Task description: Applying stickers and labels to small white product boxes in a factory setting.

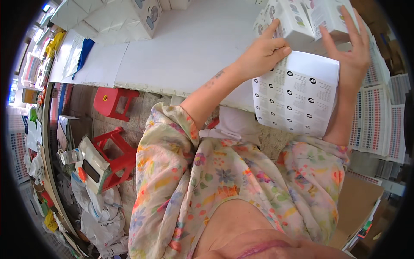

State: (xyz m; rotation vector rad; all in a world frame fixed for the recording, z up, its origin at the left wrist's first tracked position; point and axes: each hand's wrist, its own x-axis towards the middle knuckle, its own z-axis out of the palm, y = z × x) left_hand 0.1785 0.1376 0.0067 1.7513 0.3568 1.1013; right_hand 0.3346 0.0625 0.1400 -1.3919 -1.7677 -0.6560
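My left hand (265, 51) pinches the top edge of a label sheet (297, 97) between thumb and fingers. This white sheet bears rows of small black oval marks and hangs over the table's front edge. The raised index finger of that hand touches a white printed box (291, 21) at the far right. My right hand (350, 58) reaches over a second white box (330, 17) beside it, fingers spread against its near side. No label can be made out under those fingertips. Part of my right forearm is hidden behind the sheet.
More white boxes (118, 19) stand on the white table (194, 47) at the back left, near a blue item (85, 54). Red stools (113, 102) are below; one bears a phone (90, 170). Plastic bags (101, 220) lie lower left. Stacked printed sheets (371, 118) and cardboard (355, 203) are right.
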